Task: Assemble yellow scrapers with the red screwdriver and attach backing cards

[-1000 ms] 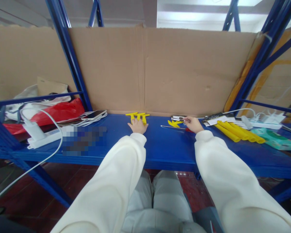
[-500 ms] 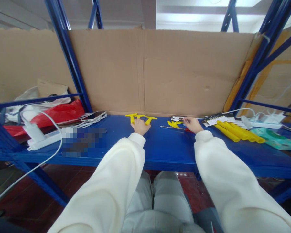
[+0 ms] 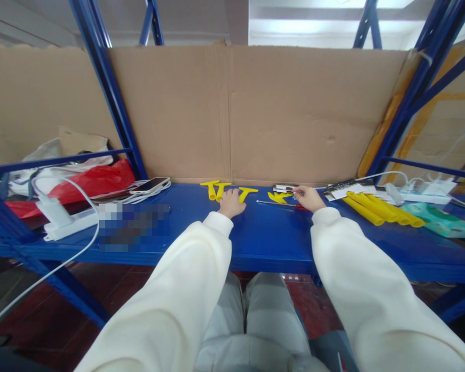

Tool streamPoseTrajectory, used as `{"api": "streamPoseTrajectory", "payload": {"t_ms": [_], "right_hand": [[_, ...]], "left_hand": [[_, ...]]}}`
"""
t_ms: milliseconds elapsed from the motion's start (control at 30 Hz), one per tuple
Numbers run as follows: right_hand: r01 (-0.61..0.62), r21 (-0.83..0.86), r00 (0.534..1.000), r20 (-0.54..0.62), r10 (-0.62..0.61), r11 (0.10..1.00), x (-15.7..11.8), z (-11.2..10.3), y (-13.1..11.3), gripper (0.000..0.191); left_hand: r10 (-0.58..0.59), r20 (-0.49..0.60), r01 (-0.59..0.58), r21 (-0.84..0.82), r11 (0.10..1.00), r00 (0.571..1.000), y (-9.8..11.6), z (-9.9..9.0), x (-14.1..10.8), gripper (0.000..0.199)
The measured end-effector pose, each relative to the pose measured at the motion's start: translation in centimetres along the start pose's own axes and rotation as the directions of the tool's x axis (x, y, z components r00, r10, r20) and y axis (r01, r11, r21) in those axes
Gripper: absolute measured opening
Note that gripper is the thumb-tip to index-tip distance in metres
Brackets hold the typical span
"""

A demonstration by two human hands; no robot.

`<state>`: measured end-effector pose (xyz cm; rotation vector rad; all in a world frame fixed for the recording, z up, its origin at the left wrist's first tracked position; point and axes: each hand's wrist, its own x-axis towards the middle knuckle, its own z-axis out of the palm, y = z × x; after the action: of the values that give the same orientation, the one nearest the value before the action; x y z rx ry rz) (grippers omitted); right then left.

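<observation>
My left hand (image 3: 232,203) is at the back of the blue shelf, its fingers closed on the stem of a yellow T-shaped plastic piece (image 3: 248,193). Two similar pieces, a yellow T-shaped piece on the far left (image 3: 211,189) and a middle yellow piece (image 3: 220,191), lie just left of that hand. My right hand (image 3: 310,199) is pinched around something small that I cannot make out. Under and beside it lies a screwdriver (image 3: 276,203) with a thin metal shaft and a red handle. Small yellow pieces (image 3: 279,197) lie left of my right fingertips, near a small packet (image 3: 282,188).
Yellow tubes (image 3: 380,209) lie to the right, beside a green soft pack (image 3: 439,219) and a black-and-white card (image 3: 343,190). Left are a phone (image 3: 151,185), a power strip (image 3: 75,222) and a red bag (image 3: 96,181). A cardboard wall (image 3: 287,113) stands behind.
My left hand has drawn back and slightly right, and the rightmost yellow T-shaped piece shifted right with it. The middle piece is now uncovered. My right hand has hardly moved.
</observation>
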<state>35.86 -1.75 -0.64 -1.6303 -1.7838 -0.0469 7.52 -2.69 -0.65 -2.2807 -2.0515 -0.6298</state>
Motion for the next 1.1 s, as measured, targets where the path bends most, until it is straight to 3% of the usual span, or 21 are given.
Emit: {"api": "streamPoseTrajectory", "payload": {"t_ms": [167,400,700,867,1100], "right_hand": [[-0.104,-0.254,0.980,0.140,0.143,0.962,-0.2,-0.9,-0.2,0.026],[-0.170,-0.437,0.947,0.177,0.270,0.883,-1.0,-2.1,-0.4,0.023],[-0.366,-0.457,0.910,0.006,0.414,0.810,-0.6,-1.5,2.0,0.030],[-0.514,-0.457,0.850,-0.162,0.501,0.726,-0.6,-0.8,3.8,0.037],[-0.527,-0.380,0.849,-0.213,0.483,0.760,-1.1,-1.0,4.8,0.034]], "left_hand": [[0.159,0.079,-0.153,-0.078,0.985,0.984,-0.5,0.7,0.6,0.051],[0.120,0.047,-0.113,-0.142,0.983,0.992,-0.5,0.8,1.0,0.051],[0.076,0.011,-0.073,-0.177,0.981,0.997,-0.4,0.8,0.8,0.045],[0.087,0.009,-0.084,-0.182,0.980,0.996,-0.4,0.8,0.8,0.043],[0.065,0.004,-0.064,-0.174,0.983,0.998,-0.4,0.7,0.7,0.043]]}}
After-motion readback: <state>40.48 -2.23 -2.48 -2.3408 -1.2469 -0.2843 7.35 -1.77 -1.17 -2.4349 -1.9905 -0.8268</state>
